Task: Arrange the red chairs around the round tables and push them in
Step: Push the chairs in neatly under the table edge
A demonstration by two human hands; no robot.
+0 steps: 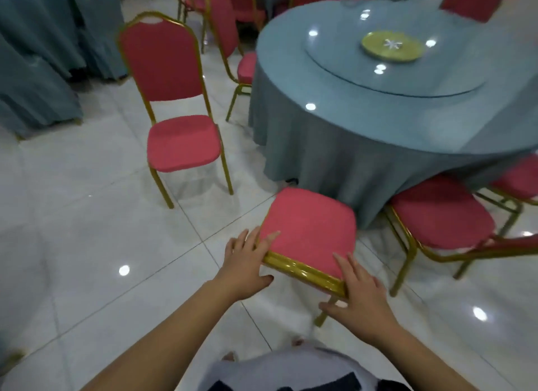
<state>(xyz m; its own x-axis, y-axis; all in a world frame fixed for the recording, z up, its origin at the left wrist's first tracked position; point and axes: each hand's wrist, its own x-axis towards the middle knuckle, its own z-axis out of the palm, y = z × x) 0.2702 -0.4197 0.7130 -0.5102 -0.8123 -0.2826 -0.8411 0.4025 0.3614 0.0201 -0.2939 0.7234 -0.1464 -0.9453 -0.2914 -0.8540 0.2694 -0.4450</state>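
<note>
Red chair [308, 227] stands beside the draped round counter [334, 146]. The left hand [247, 262] and right hand [361, 297] clasp its gold rail [305, 271], fingers [269, 237] on top and thumbs under. Its legs are mostly hidden.

Round table [320, 146] and rightmost red chair [518, 184] partly beyond the right edge.

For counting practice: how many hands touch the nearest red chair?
2. Left hand holds the red chair at its left corner, right hand at its right corner.
</note>
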